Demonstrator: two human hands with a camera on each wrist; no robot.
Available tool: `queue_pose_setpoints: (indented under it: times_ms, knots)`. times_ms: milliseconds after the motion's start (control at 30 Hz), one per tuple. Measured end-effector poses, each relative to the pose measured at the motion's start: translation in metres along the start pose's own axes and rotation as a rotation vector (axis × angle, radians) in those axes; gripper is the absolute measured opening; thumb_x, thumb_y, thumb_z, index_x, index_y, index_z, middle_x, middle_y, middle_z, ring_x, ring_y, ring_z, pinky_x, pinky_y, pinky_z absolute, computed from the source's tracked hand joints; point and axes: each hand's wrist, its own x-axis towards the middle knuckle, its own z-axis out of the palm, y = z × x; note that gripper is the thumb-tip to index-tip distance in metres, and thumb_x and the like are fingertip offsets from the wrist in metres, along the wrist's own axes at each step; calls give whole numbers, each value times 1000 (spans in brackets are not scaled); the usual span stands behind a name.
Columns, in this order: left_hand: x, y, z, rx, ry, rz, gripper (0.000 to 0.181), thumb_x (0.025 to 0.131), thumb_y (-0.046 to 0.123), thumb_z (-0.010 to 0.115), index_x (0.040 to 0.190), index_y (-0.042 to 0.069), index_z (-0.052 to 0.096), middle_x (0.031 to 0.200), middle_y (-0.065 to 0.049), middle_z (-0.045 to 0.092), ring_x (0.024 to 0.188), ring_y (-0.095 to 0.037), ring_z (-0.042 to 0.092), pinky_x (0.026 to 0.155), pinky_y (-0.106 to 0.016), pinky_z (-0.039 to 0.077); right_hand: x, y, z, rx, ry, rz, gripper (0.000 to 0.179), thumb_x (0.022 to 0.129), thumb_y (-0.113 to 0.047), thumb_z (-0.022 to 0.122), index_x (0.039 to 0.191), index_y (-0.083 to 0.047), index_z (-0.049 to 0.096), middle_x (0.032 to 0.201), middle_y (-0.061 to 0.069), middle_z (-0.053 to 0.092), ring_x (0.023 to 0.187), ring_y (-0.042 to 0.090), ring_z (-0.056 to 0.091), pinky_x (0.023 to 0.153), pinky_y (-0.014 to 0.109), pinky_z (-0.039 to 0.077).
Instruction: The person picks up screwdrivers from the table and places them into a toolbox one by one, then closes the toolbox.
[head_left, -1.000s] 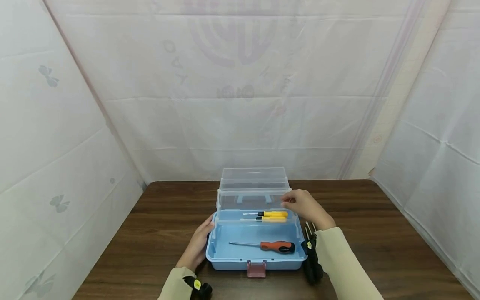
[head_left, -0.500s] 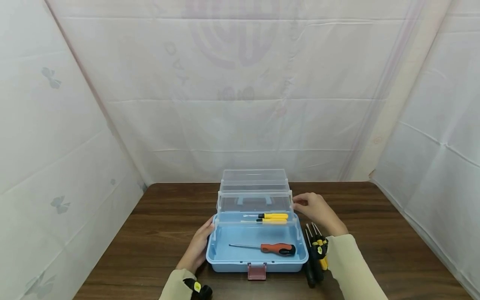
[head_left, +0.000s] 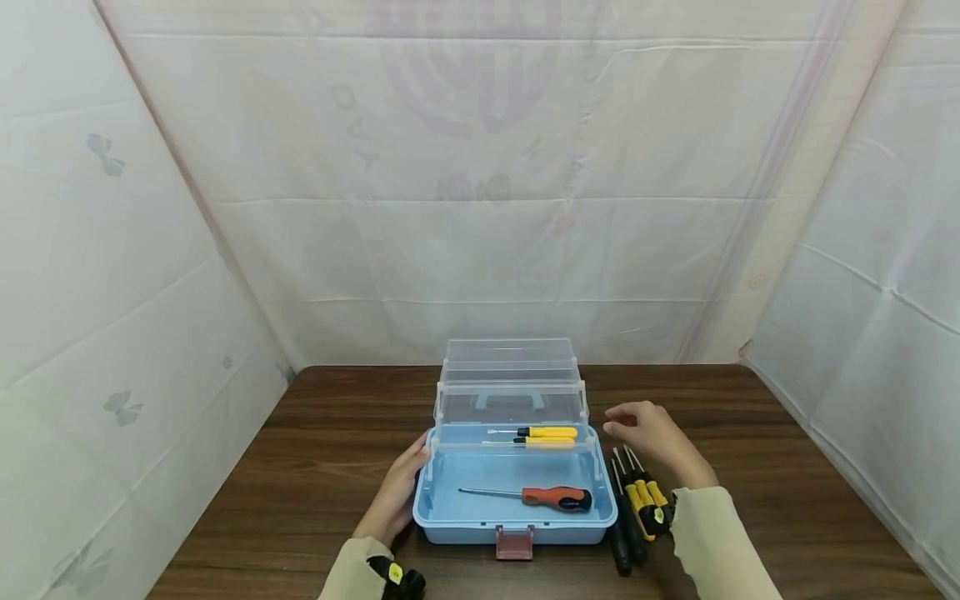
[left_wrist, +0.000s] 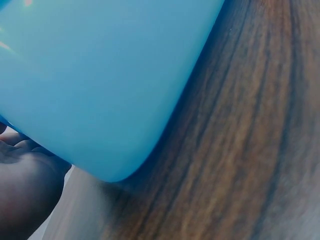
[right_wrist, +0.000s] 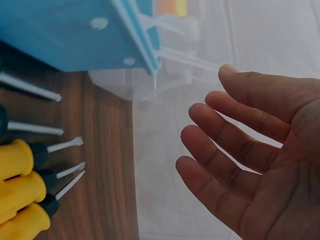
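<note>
A blue toolbox (head_left: 513, 535) with its clear lid (head_left: 508, 354) raised sits on the table. My left hand (head_left: 393, 493) rests along its left wall, fingertips near the rim; in the left wrist view the wall partly hides the hand (left_wrist: 30, 180). An orange and black screwdriver (head_left: 557, 497) lies in the bottom. Two yellow-handled screwdrivers (head_left: 551, 432) lie in the raised clear tray (head_left: 450, 435). My right hand (head_left: 660, 437) is off the right side, empty, its fingers loosely bent and apart in the right wrist view. Below it lie several yellow-handled screwdrivers (head_left: 642, 504) and black-handled screwdrivers (head_left: 621, 542).
The brown wooden table (head_left: 300, 467) extends to both sides of the box. White patterned sheets (head_left: 480, 250) hang behind it and at left and right. The pink latch (head_left: 514, 543) hangs down at the box's front.
My right hand has drawn back from the clear tray, moving right and toward me, uncovering the screwdrivers on the table. The left hand stays at the toolbox's wall.
</note>
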Motion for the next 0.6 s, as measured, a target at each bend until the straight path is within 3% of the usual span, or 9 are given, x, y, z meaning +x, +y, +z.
queue_pose_setpoints:
  times_ms: [167, 600]
  knots:
    - [0, 0, 0, 1, -2, -1, 56, 104, 28, 34, 154, 9, 17, 160, -19, 12, 147, -40, 11, 116, -58, 16, -2, 8, -1, -31, 9, -26, 33, 93, -19, 62, 117, 4, 64, 114, 23, 66, 96, 31, 66, 83, 48, 56]
    - [0, 0, 1, -12, 5, -9, 56, 104, 28, 34, 154, 10, 17, 160, -19, 13, 147, -40, 12, 116, -58, 17, -12, 33, 1, -12, -34, 67, 34, 93, -20, 62, 117, 4, 65, 113, 22, 66, 94, 28, 66, 80, 47, 57]
